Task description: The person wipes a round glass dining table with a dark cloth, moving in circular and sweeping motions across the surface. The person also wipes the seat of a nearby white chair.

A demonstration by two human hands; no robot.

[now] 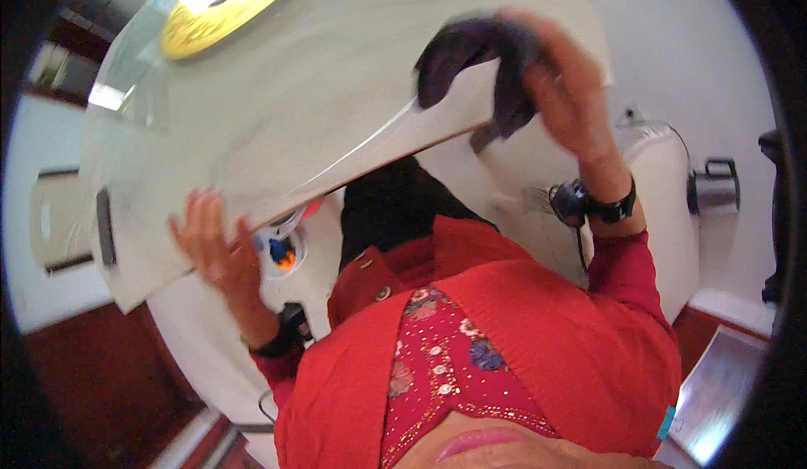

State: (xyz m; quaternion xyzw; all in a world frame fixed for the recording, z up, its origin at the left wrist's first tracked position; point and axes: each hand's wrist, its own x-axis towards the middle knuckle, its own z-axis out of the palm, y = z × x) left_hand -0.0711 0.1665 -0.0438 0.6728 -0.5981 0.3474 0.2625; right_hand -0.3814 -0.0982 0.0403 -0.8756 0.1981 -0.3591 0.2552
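Observation:
My right hand (572,91) is closed on a dark purple cloth (466,40), above the near right edge of a pale table (319,74). The cloth droops in folds, one part to the left and another down past the table's edge; motion blurs it and the hand. At the table's near left edge, my left hand (218,255) has its fingers apart and holds nothing. Its fingertips overlap the tabletop, though I cannot tell how firmly they touch. A glossy, see-through layer seems to cover the table.
A yellow round object with a bright white middle (206,32) sits at the table's far left. Below the near edge is a white container (284,255) with blue and orange things. A steel jug with a black handle (714,187) stands at right, past a whitish padded seat (664,208).

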